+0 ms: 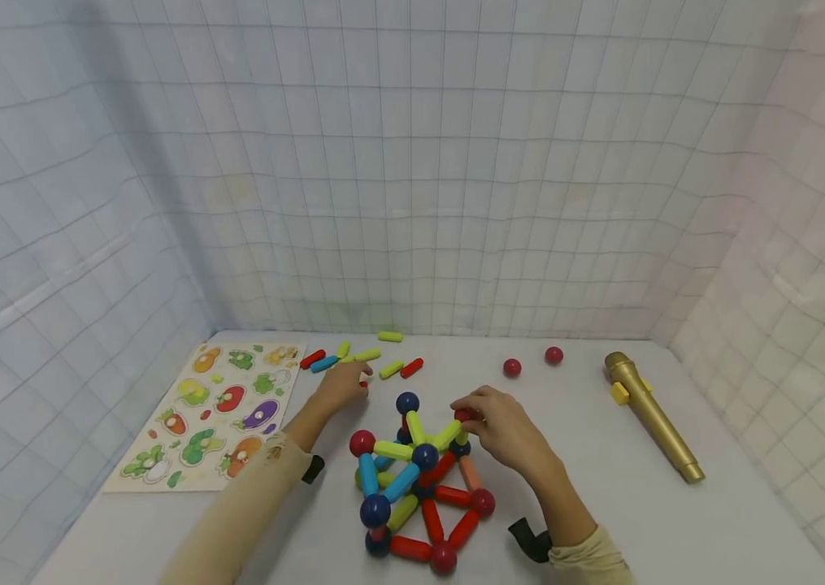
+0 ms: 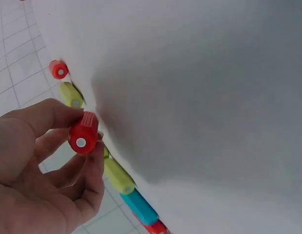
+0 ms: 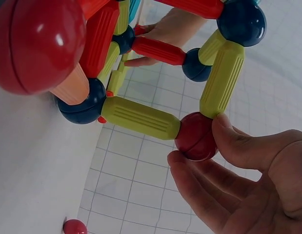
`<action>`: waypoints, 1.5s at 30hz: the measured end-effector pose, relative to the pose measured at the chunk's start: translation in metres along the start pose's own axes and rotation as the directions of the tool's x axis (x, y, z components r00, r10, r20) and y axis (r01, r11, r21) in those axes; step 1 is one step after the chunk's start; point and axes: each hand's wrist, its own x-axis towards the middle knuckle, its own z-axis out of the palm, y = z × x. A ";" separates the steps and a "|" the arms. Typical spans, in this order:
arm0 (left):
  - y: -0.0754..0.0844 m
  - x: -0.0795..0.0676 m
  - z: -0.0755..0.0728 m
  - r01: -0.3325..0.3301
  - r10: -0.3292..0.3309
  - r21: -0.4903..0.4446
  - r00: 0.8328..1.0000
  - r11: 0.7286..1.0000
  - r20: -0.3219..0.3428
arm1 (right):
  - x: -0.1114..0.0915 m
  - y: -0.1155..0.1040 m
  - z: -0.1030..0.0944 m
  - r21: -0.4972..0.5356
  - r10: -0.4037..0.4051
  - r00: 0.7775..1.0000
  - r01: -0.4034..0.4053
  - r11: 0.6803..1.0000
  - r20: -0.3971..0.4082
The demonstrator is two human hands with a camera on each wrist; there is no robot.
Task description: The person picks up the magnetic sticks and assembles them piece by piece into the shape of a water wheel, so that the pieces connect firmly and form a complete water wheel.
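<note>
My left hand point(image 1: 341, 385) pinches a red magnetic building rod point(image 2: 82, 135) between thumb and fingers, its end with a white dot facing the left wrist camera. Several loose rods point(image 1: 366, 355) in yellow-green, red and blue lie around and beyond this hand. In the middle stands a ball-and-rod structure point(image 1: 410, 549) of dark blue and red balls joined by coloured rods. At its upper right, my right hand point(image 1: 507, 435) holds a dark red ball point(image 3: 195, 137) between thumb and fingertips. Two yellow-green rods point(image 3: 141, 118) meet that ball in the right wrist view.
A vegetable picture board point(image 1: 185, 414) lies at the left. Two red balls point(image 1: 512, 368) sit toward the back, right of centre. A gold toy microphone point(image 1: 653, 418) lies at the right. White grid-patterned cloth walls point(image 1: 412, 179) enclose the table's back and sides.
</note>
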 end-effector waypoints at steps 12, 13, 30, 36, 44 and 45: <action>-0.018 -0.063 -0.028 0.127 0.055 -0.777 0.978 0.616 0.203 | 0.000 0.000 -0.002 0.013 0.022 1.000 -0.023 1.000 0.018; -0.016 -0.068 -0.030 0.130 0.070 -0.800 0.975 0.586 0.210 | 0.000 0.000 -0.002 0.013 0.025 1.000 -0.025 1.000 0.019; 0.003 -0.083 -0.032 0.017 0.235 -0.725 0.940 0.688 0.246 | -0.001 0.001 -0.001 0.014 -0.003 1.000 0.002 1.000 0.008; 0.015 -0.079 -0.033 -0.050 0.306 -0.639 0.905 0.768 0.297 | -0.003 0.003 0.000 0.002 -0.038 0.999 0.038 0.999 0.009; 0.022 -0.072 -0.034 -0.063 0.305 -0.588 0.897 0.806 0.321 | -0.006 -0.006 -0.001 -0.118 -0.039 0.999 0.035 0.992 -0.030; 0.024 -0.070 -0.033 -0.065 0.304 -0.585 0.897 0.808 0.320 | -0.008 -0.010 -0.002 -0.144 -0.046 0.998 0.040 0.989 -0.038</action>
